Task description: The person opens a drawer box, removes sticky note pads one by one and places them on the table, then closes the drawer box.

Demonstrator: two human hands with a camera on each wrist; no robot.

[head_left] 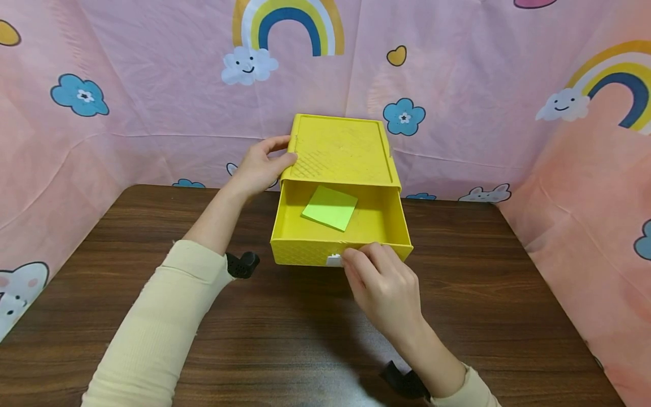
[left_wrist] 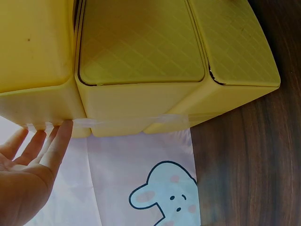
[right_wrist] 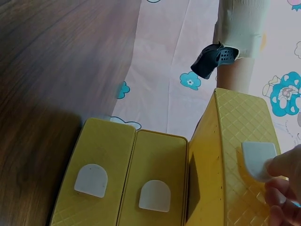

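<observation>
The yellow plastic drawer unit (head_left: 346, 148) stands against the middle of the far edge of the dark wood-grain worktop (head_left: 285, 345), about midway between the two far corners.

Nearest, a black wrist-worn piece (head_left: 404, 381) sits at the cuff of the right arm. The right hand (head_left: 383, 285) has its fingers curled in, thumb and fingertips pinching the white rounded plastic tab (head_left: 334, 260) on the front of the top drawer (head_left: 300, 255), which is pulled out. That front carries an embossed diamond lattice. The head view alone shows inside, where a square lime-green paper pad (head_left: 330, 208) lies askew towards the back.

Only the right wrist view shows two lower drawers (right_wrist: 157, 148), both pushed in, each with its own white tab.

Farther back, the left hand (head_left: 261, 167) rests on the unit's left side, thumb over the top edge, other fingers fairly straight. The left wrist view adds a clear tape-like strip (left_wrist: 174, 120) crossing the seams. The unit's top looks scuffed, with lattice marks near the front left.

Behind hangs a pink and lilac cloth (head_left: 178, 85) printed with rainbows, clouds and flowers.
</observation>
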